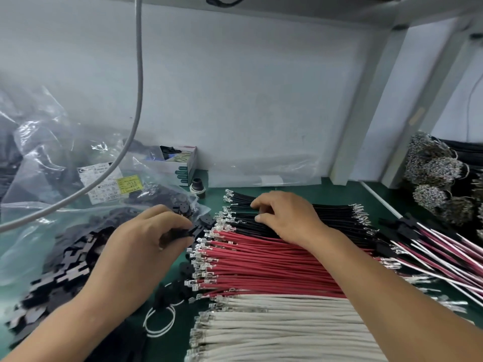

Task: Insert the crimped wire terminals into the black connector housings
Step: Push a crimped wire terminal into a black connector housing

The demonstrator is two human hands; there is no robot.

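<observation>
On the green mat (339,189), lying in three bands: black wires (326,218) far, red wires (261,259) in the middle, white wires (274,325) near, all with crimped terminals (206,246) pointing left. Left of them, spilling from a clear bag (39,158): a heap of black housings (68,257). Pinching one housing (192,231) in the left hand (146,246), fingers curled together round it, just beside the terminal row. Resting the right hand (285,215) on the black wires, fingers bent down among them; whether clamped on a single wire, impossible to tell. Probably picking a black wire for that housing. Risks from here: dragging out several wires at once, since packed tight and touching; snagging neighbouring terminals and bending them; pushing a terminal in the wrong way round or into the wrong cavity, the housing being small and mostly hidden by fingers. At far right, lying well apart: finished bundles (444,246), plus coiled bunches (433,178).
</observation>
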